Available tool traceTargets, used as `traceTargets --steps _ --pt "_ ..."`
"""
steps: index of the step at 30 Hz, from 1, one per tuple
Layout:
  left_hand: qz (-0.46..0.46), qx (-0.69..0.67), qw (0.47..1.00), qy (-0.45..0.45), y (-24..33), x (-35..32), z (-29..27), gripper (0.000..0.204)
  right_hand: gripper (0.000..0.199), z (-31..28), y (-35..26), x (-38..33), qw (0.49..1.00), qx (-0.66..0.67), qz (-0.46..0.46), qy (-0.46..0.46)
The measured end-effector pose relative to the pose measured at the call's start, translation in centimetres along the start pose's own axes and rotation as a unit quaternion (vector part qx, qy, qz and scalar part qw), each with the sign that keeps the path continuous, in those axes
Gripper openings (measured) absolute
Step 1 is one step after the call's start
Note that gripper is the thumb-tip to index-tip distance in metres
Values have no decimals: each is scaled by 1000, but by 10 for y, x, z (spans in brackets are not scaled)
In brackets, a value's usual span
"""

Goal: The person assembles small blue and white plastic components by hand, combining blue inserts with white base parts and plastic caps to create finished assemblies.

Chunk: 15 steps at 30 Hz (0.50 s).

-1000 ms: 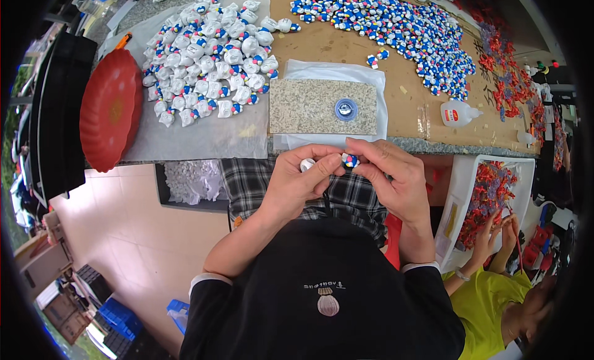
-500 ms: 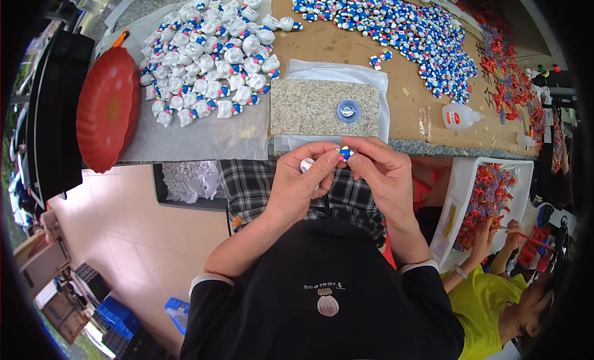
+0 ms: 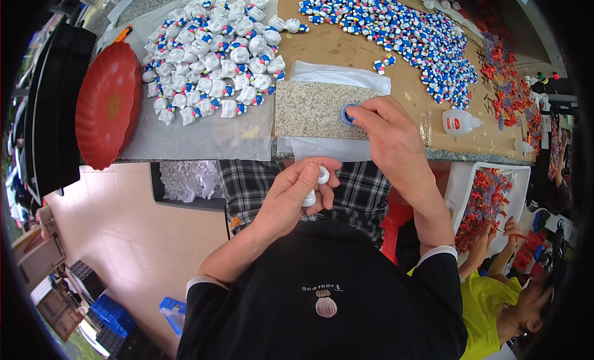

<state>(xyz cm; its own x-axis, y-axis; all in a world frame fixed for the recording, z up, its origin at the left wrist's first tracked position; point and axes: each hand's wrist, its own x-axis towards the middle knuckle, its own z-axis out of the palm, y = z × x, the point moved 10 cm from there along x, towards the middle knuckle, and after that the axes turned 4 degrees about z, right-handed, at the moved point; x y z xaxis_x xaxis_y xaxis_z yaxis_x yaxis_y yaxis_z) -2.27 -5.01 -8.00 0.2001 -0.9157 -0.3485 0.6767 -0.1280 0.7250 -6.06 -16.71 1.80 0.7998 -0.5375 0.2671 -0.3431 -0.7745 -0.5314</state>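
Note:
My left hand [image 3: 297, 196], in front of the table edge above my lap, is closed round smooth white figurine heads; one rounded white head [image 3: 322, 175] shows at the fingertips and another white head [image 3: 309, 199] lower in the palm. Over the speckled stone slab [image 3: 306, 109], my right hand [image 3: 393, 131] reaches with thumb and fingers pinched at a small round blue cap [image 3: 348, 114]. Those fingers cover part of the cap, and whatever they pinch is hidden.
Piled at left are white-headed figurines [image 3: 216, 63]; small blue-and-white figure bodies [image 3: 396, 35] spread across the cardboard at right. A white squeeze bottle [image 3: 459, 121] lies beside them. Far left stands a red scalloped tray [image 3: 108, 106]. A co-worker's hands [image 3: 495, 236] work over a tub [image 3: 455, 196] of red pieces.
My hands have parted. The right one moved up and right from the small blue figure body it held with the left, to the cap. The left dropped slightly, keeping its white heads.

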Motion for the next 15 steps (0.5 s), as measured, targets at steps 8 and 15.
traceTargets --steps 8,15 --pt "-14 43 999 -28 -7 -7 -15 48 22 0 -9 4 995 -101 -16 -17" --pt "-20 -32 999 24 6 -2 -15 33 14 3 20 2 984 119 135 -16"
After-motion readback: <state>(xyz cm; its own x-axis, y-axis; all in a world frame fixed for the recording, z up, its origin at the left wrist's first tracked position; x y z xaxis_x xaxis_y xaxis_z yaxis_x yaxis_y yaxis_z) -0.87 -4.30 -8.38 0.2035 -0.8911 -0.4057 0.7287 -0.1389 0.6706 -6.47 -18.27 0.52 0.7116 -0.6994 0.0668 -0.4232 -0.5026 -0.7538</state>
